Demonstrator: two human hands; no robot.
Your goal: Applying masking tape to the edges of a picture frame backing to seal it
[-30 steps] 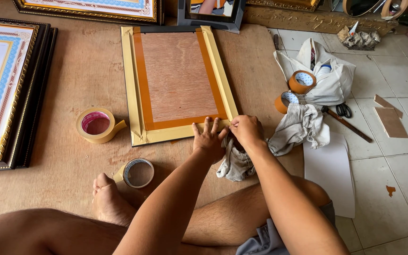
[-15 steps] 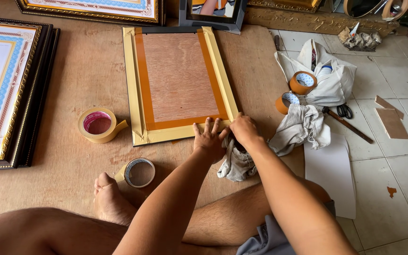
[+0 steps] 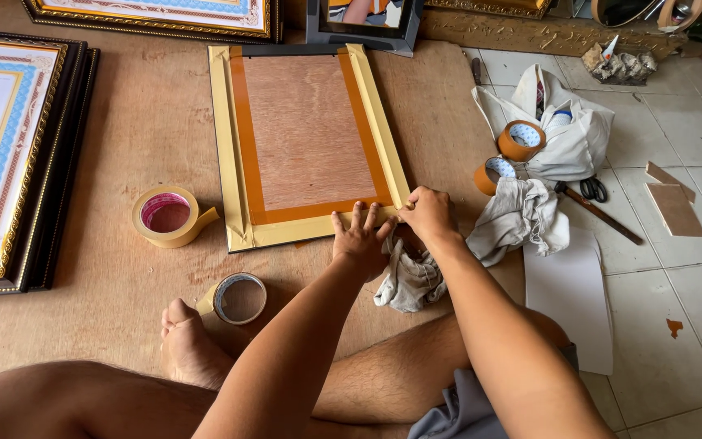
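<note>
- We see the gold picture frame [image 3: 306, 142] lying face down on the plywood floor sheet [image 3: 123, 146].
- Our left hand [image 3: 361, 240], fingers spread, presses its near edge.
- Our right hand [image 3: 426, 215], fingers curled together, pinches its near-right corner.
- A tape roll [image 3: 167, 215] lies left.

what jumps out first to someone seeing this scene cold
A gold picture frame lies face down mid-board, its wooden backing edged with brown tape. The left hand and right hand press its near right corner, over a crumpled rag. A tape roll sits left of the frame.
</note>
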